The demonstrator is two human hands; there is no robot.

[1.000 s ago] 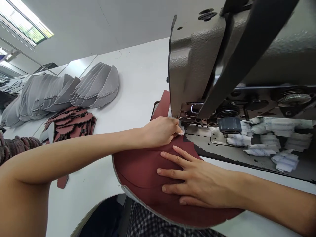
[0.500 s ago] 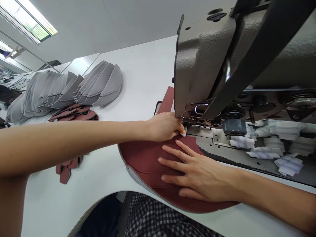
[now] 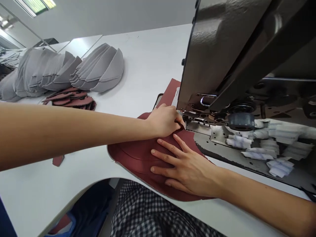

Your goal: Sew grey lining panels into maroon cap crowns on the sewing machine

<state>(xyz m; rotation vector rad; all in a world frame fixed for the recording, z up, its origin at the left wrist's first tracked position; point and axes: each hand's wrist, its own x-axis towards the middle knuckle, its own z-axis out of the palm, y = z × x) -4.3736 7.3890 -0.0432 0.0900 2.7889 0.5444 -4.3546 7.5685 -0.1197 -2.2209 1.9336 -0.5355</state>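
Observation:
A dark red curved fabric piece (image 3: 133, 156) lies on the white table under the grey sewing machine (image 3: 222, 56). My left hand (image 3: 165, 120) is closed in a pinch at the needle area, its fingertips pressing the red fabric at the presser foot (image 3: 184, 115); whether a small label is in the pinch is hidden. My right hand (image 3: 184, 166) lies flat on the red fabric with fingers stretched out, holding it down just below the left hand.
Stacks of grey curved pieces (image 3: 98, 70) and dark red pieces (image 3: 70, 98) sit at the far left of the white table (image 3: 143, 59). Several small white folded labels (image 3: 266, 144) lie on the machine bed at the right. A loose red scrap (image 3: 58, 160) lies near the front edge.
The view has shifted closer and downward. The red fabric has turned and slid left under the machine, both hands moving with it. The white label at my left fingertips no longer shows.

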